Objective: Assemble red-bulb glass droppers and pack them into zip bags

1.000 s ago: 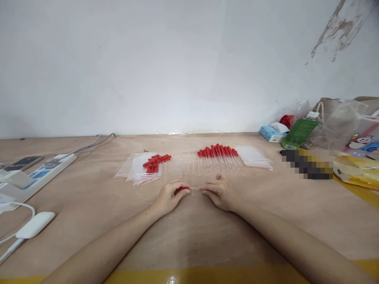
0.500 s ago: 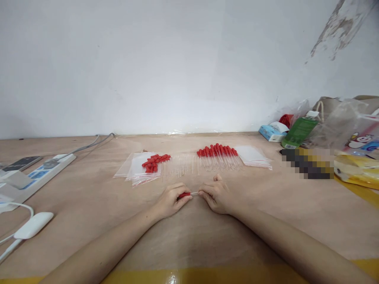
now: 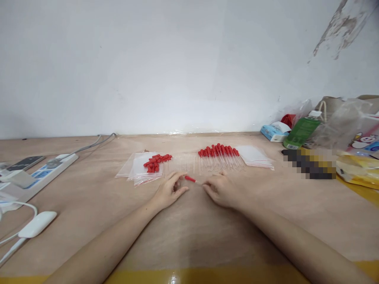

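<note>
From my end, I can read no words or numbers. The bottle (image 3: 303,130) shows a small barcode-like patch, too tiny to make out; the bag (image 3: 365,139) carries a cartoon and blue print I can't decipher.

You have one slim dropper (image 3: 190,179), a red bulb in line with a thin, clear tube. You pinch it by the tube in your right hand (image 3: 219,189). It lies aslant, its red end pointing left, slightly away from you or upward. That end sits just beside your left hand's (image 3: 171,191) parted fingers; whether they touch is unclear.
</note>
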Demonstrator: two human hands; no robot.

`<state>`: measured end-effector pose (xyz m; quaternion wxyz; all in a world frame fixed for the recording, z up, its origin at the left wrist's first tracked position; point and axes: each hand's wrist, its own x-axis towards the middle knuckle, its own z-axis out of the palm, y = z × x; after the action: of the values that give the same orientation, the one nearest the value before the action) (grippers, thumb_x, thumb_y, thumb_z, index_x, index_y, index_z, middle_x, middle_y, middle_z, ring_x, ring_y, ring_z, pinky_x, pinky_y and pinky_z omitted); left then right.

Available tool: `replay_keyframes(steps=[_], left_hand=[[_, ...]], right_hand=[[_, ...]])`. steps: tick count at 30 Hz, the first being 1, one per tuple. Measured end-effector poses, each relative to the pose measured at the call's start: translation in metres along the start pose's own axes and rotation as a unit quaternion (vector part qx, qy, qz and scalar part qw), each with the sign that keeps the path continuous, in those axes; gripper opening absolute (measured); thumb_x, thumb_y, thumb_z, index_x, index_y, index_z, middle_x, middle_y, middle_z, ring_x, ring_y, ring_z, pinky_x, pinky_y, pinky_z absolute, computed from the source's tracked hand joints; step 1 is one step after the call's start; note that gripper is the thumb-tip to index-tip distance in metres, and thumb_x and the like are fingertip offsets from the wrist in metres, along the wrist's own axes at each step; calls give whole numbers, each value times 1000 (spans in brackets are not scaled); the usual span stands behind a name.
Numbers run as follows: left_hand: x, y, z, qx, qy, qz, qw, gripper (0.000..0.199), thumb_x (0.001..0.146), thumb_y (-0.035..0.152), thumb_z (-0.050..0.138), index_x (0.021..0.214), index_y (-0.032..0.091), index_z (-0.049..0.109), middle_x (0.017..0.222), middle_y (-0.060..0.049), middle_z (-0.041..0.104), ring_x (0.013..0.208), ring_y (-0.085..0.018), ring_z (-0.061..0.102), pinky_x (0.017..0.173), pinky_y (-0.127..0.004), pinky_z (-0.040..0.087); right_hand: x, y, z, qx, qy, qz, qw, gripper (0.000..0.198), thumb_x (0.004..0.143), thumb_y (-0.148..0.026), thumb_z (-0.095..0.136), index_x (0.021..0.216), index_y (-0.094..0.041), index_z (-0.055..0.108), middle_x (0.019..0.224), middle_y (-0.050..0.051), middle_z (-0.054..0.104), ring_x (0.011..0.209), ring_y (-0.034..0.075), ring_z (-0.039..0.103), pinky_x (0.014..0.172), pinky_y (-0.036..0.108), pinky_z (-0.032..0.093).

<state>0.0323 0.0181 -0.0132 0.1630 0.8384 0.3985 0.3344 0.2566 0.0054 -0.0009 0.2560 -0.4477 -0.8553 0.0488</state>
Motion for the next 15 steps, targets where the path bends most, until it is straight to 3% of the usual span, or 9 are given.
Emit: replay_keyframes(steps=[4, 7, 10, 15], left_hand=[[-1, -3, 1, 5, -14, -23, 1000, 34, 78, 28, 53, 112, 22, 49, 87, -2, 52, 64, -11, 47, 63, -25, 42], [0, -1, 1, 17, -29, -19, 999, 27, 79, 27, 51, 105, 21, 54, 82, -2, 52, 65, -11, 48, 64, -25, 42], [0, 1, 0, 24, -36, -19, 999, 22, 79, 27, 51, 98, 19, 58, 80, -2, 52, 65, -12, 49, 62, -25, 41], [1, 2, -1, 9, -44, -18, 999, 16, 80, 26, 50, 90, 18, 60, 81, -3, 54, 65, -12, 49, 60, -25, 41]], right_hand=[[20, 30, -8, 67, 68, 231, 968, 24, 80, -31, 44, 75, -20, 63, 71, 2, 66, 63, 16, 58, 58, 26, 35], [43, 48, -11, -1, 115, 340, 933, 23, 77, -34, 46, 69, -21, 63, 72, 2, 66, 69, 18, 59, 65, 28, 36], [63, 57, -8, -36, 118, 368, 921, 26, 77, -36, 45, 64, -21, 62, 71, 4, 66, 75, 21, 59, 75, 35, 33], [74, 62, 6, -58, 114, 386, 914, 29, 77, -38, 45, 62, -20, 62, 69, 8, 65, 77, 25, 59, 77, 40, 29]])
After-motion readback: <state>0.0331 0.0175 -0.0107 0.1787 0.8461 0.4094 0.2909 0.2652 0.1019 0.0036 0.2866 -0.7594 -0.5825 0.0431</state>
